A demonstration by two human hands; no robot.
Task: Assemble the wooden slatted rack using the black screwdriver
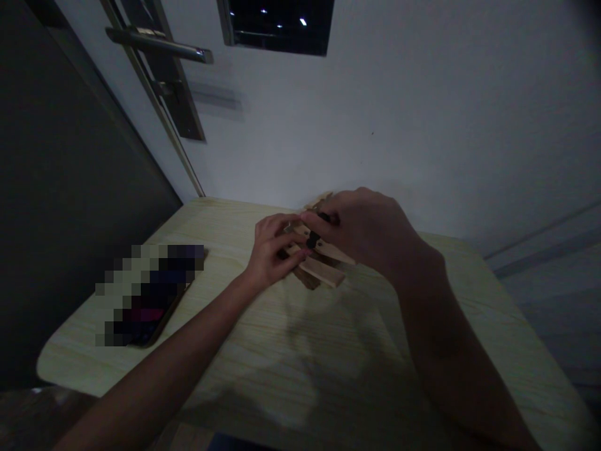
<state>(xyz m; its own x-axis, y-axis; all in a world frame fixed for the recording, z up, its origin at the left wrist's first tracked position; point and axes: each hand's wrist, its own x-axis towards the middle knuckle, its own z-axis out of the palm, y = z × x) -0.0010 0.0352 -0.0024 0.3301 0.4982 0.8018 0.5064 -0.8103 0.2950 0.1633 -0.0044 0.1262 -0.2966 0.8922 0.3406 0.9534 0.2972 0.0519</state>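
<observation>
Near the back of the table, light wooden strips (323, 270) with small dark holes lie fanned out and joined as one assembly. My left hand (275, 250) grips this assembly from the left, its fingers curled over the strips. From the right, my right hand (370, 225) reaches in with thumb and forefinger pinched together on a small black part (313, 239) over the strips. The fingers partly cover that part, so its kind is not clear. More wood, with a jagged edge, shows behind my right hand. A darker wooden piece (310, 280) lies under the strips.
A smartphone (153, 322), partly pixelated, lies on the left of the pale wood-grain table (244, 376). Right behind the table stands a white door (375, 125) with a metal lever handle (159, 45) and a dark window (282, 28). A dark surface borders the left.
</observation>
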